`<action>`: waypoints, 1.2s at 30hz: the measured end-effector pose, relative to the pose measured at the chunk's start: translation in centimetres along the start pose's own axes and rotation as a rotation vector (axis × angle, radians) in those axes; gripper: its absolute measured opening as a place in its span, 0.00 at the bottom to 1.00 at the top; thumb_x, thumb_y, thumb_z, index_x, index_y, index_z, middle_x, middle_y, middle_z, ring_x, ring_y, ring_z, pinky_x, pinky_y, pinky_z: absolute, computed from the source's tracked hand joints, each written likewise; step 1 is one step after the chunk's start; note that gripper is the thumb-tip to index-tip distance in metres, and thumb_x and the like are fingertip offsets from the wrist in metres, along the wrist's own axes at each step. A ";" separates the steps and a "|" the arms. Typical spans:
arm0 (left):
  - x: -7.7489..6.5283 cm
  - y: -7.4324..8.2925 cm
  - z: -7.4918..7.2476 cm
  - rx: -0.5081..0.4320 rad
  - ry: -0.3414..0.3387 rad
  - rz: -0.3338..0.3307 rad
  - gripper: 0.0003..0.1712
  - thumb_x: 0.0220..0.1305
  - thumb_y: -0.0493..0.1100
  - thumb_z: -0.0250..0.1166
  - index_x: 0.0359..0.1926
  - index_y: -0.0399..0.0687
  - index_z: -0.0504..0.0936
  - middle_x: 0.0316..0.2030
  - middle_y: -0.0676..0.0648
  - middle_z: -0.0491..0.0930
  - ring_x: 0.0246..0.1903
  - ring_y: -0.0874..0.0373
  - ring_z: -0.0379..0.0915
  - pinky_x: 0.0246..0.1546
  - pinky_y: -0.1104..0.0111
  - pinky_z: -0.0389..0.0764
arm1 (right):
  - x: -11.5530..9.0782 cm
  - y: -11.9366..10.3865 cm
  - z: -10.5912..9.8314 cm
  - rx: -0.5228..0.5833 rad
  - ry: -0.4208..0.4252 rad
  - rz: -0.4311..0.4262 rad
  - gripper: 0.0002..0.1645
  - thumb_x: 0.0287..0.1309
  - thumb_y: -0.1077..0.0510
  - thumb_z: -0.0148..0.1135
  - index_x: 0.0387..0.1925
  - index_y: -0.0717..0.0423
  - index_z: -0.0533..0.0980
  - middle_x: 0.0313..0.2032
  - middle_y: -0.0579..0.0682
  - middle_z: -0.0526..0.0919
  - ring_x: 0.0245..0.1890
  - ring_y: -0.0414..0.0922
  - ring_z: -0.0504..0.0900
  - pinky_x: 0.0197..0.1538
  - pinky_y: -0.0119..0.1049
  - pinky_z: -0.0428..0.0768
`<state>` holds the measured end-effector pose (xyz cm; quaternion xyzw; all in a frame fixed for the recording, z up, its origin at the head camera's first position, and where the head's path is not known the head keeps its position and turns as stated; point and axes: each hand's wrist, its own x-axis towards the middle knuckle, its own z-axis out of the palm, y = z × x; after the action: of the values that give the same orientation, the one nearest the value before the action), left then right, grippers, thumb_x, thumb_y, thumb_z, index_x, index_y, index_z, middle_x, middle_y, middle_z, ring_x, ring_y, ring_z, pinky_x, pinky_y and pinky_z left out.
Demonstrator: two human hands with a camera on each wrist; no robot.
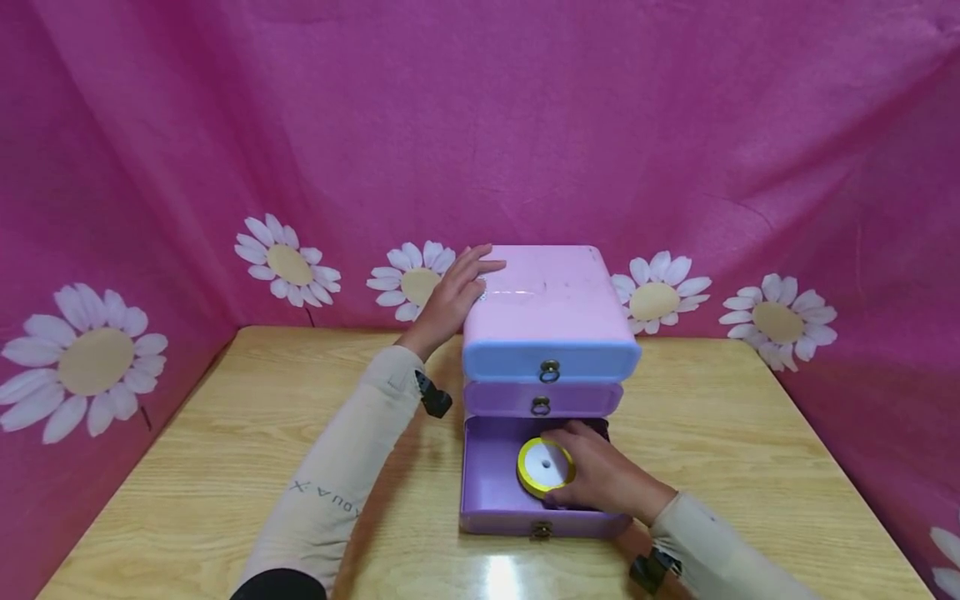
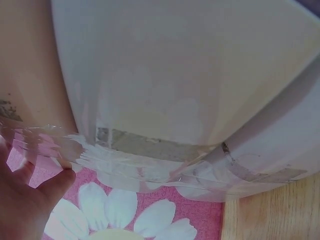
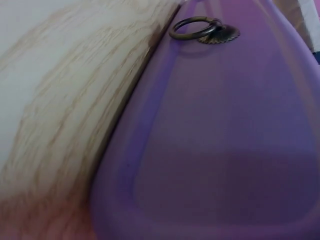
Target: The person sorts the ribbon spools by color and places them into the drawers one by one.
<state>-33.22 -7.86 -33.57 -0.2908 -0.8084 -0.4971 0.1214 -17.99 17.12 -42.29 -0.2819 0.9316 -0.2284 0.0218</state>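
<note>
A small chest of drawers (image 1: pixel 547 300) has a pink top, a blue upper drawer and purple lower ones. On its top left edge rests my left hand (image 1: pixel 453 293), fingers extended. The left wrist view shows that hand (image 2: pixel 30 200) beside the chest's side, where clear tape (image 2: pixel 140 167) runs. The bottom drawer (image 1: pixel 487 483) is pulled out. Inside it, my right hand (image 1: pixel 611 475) grips a spool of yellow ribbon (image 1: pixel 536 473) with a white face, thumb and fingers at its right rim. The right wrist view shows only the purple drawer front (image 3: pixel 225 125), no hand.
The chest stands on a wooden table (image 1: pixel 300 400). Pink cloth (image 1: pixel 525 125) with white daisies hangs behind and at both sides. Ring pulls, such as the upper drawer's (image 1: pixel 550 371), stick out from the drawer fronts.
</note>
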 end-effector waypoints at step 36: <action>0.0 -0.1 0.1 -0.010 0.007 0.043 0.22 0.73 0.43 0.45 0.62 0.51 0.75 0.72 0.54 0.57 0.74 0.51 0.35 0.72 0.53 0.37 | 0.7 -0.9 0.6 -0.001 0.021 0.115 0.53 0.38 0.42 0.79 0.65 0.58 0.68 0.58 0.60 0.75 0.57 0.58 0.73 0.58 0.55 0.71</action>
<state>-33.26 -7.77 -33.70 -0.3070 -0.7991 -0.4993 0.1333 -17.98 15.83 -42.40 -0.2254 0.9465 -0.2294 0.0250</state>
